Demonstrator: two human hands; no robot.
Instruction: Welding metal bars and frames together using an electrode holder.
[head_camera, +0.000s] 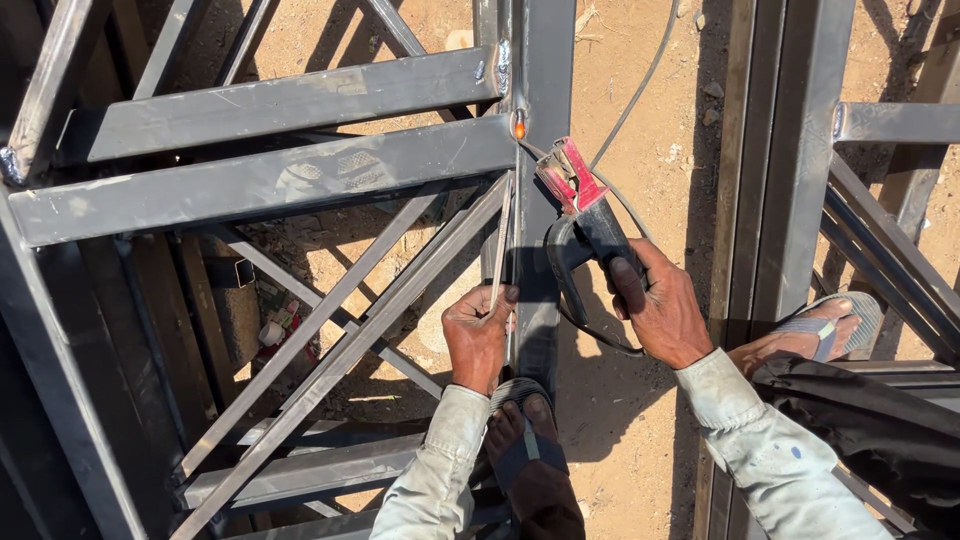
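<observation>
Keep the steel frame (260, 180) steady underfoot, right hand (665, 310) closed firmly on the black grip of the red-jawed electrode holder (585, 215), left hand (478, 335) pinching the thin welding rod (500, 245) low to steady its aim. Hold the rod tip at the glowing orange spot (519, 125) where crossbar meets upright, near the frame's top edge. Grey square tubing, scuffed, welds bright at joints; rod slim, pale, nearly vertical beside the upright.
</observation>
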